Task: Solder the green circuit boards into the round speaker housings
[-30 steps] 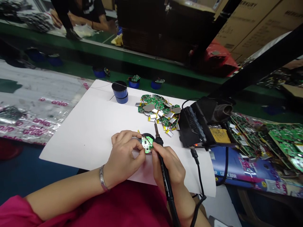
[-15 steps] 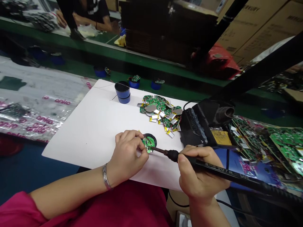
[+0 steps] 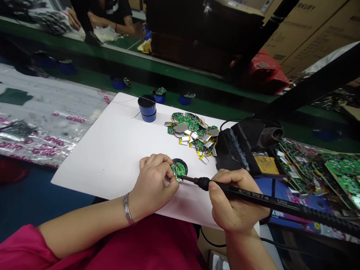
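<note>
My right hand [image 3: 236, 206] grips a black soldering iron [image 3: 255, 196] like a pen. Its metal tip reaches left and meets the lower edge of a small green circuit board [image 3: 182, 170], as far as I can see. The board sits at a black round housing [image 3: 185, 163] on the white sheet. My left hand [image 3: 154, 183] is closed at the board's left side, thumb and fingertips pinching its edge; a dark red wire runs near the fingertips. Exactly what lies between those fingertips is partly hidden.
Behind lies a pile of circuit boards with silver batteries [image 3: 194, 131]. A blue cylinder [image 3: 147, 108] stands left of it. At right are the black soldering stand [image 3: 242, 142] with its yellow sponge [image 3: 265, 165], and more boards [image 3: 343, 174]. A co-worker's arms [image 3: 112, 24] show across the green bench.
The whole view has shifted slightly. The soldering iron has moved a little left relative to my hand's surroundings, its tip still at the board. My left hand keeps its pinch.
</note>
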### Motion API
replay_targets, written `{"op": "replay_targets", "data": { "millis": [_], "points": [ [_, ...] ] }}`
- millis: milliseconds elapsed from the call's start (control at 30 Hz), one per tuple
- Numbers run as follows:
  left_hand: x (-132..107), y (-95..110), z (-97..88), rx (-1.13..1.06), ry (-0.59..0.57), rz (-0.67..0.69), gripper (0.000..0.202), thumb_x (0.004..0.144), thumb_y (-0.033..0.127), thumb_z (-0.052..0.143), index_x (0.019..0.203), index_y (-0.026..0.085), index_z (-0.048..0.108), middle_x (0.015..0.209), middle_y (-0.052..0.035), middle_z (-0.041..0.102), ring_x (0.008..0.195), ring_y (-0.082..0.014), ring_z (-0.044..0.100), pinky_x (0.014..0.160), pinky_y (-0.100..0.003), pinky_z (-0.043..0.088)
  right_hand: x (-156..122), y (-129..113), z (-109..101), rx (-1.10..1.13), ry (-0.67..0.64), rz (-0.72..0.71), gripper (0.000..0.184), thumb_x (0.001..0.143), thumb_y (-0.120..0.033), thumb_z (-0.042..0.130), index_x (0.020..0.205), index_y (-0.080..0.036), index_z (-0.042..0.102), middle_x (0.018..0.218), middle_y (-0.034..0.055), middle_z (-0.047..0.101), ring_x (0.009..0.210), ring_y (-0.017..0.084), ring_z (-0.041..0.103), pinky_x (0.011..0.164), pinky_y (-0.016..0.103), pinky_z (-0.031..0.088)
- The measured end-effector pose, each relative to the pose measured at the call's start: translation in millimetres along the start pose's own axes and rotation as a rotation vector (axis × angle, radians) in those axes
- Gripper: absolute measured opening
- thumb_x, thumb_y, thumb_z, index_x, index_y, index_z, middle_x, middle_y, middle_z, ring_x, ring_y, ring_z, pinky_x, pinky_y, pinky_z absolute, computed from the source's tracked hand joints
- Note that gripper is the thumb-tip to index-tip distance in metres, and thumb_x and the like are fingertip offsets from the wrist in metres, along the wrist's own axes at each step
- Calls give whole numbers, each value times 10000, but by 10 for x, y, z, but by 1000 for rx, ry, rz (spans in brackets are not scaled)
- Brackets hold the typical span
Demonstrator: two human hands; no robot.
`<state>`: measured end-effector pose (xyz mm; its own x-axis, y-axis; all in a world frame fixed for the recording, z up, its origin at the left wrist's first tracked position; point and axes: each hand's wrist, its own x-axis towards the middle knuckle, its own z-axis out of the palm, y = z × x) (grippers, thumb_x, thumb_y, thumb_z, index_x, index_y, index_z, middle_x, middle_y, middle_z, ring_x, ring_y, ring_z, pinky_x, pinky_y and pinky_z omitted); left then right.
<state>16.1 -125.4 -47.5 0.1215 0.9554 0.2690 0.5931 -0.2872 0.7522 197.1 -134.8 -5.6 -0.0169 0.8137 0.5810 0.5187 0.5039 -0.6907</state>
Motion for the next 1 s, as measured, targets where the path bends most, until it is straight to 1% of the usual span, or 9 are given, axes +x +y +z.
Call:
{"op": "replay_targets", "data": {
  "millis": [200, 400, 567, 767, 900, 1000],
  "points": [
    [8, -1, -16, 0, -28, -4, 131, 735, 77, 572, 661, 184, 552, 969, -28, 650, 1006, -208, 592, 892, -415, 332, 25, -13, -36, -112, -52, 16, 147, 779, -163, 648, 753, -213, 512, 632, -52, 516, 502, 100, 489, 490, 269, 389],
    [40, 18, -47, 2, -87, -34, 134, 734, 75, 573, 661, 187, 562, 990, -36, 644, 1003, -215, 584, 886, -421, 341, 160, -78, -44, -209, -126, -45, 163, 800, -195, 632, 721, -207, 489, 609, -59, 512, 495, 77, 467, 470, 241, 359],
    [57, 30, -69, -15, -130, -58, 140, 732, 74, 579, 652, 187, 558, 973, -33, 642, 1012, -220, 584, 913, -436, 341, 180, -90, -42, -215, -116, -59, 175, 801, -176, 625, 704, -204, 482, 604, -64, 510, 489, 66, 464, 463, 231, 345],
    [66, 28, -70, -24, -127, -55, 144, 727, 65, 583, 650, 184, 557, 960, -29, 634, 1019, -216, 585, 915, -433, 341, 150, -65, -64, -209, -113, -71, 173, 806, -200, 638, 720, -205, 489, 623, -54, 521, 514, 82, 495, 482, 244, 358],
    [65, 38, -74, -24, -133, -57, 145, 731, 65, 582, 652, 186, 561, 974, -34, 634, 1020, -222, 582, 916, -443, 345, 166, -70, -48, -207, -133, -73, 172, 797, -198, 643, 720, -208, 489, 612, -52, 515, 502, 87, 469, 485, 250, 351],
    [65, 40, -77, -26, -139, -62, 149, 732, 63, 583, 653, 187, 561, 981, -35, 637, 1014, -224, 584, 919, -453, 348, 172, -42, -52, -155, -158, -52, 165, 788, -203, 642, 724, -211, 490, 611, -48, 503, 507, 96, 451, 496, 264, 344]
  ]
}}
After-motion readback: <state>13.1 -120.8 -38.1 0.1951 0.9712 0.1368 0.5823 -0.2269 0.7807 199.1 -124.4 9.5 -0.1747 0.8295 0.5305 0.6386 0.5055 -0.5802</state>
